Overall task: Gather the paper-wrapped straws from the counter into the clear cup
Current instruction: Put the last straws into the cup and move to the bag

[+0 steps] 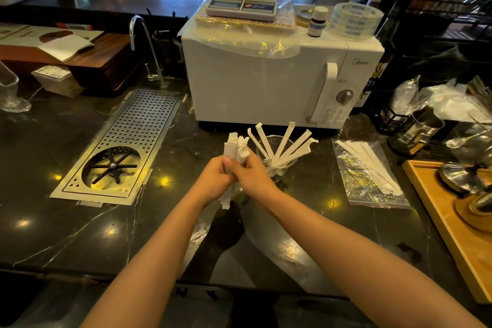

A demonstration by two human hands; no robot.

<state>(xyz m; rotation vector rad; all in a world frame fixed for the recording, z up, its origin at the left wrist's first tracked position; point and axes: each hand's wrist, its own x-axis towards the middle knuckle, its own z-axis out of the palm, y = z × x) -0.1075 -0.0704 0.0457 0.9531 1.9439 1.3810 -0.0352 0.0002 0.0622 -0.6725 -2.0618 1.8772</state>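
Both hands hold one upright bundle of white paper-wrapped straws (234,147) above the dark counter. My left hand (217,177) wraps its left side, and my right hand (251,172) presses against its right side. The bundle's lower ends stick out below the hands. Just right of the hands stands the clear cup (277,165), with several wrapped straws (288,145) fanned out of its rim. More wrapped straws (372,162) lie on a clear plastic bag (367,184) further right on the counter.
A white microwave (266,82) with a kitchen scale (243,2) on top stands right behind the cup. A perforated metal rinser tray (125,146) and tap (149,45) sit at left. A wooden tray (439,216) with metal lids and a metal cup (418,130) crowd the right side.
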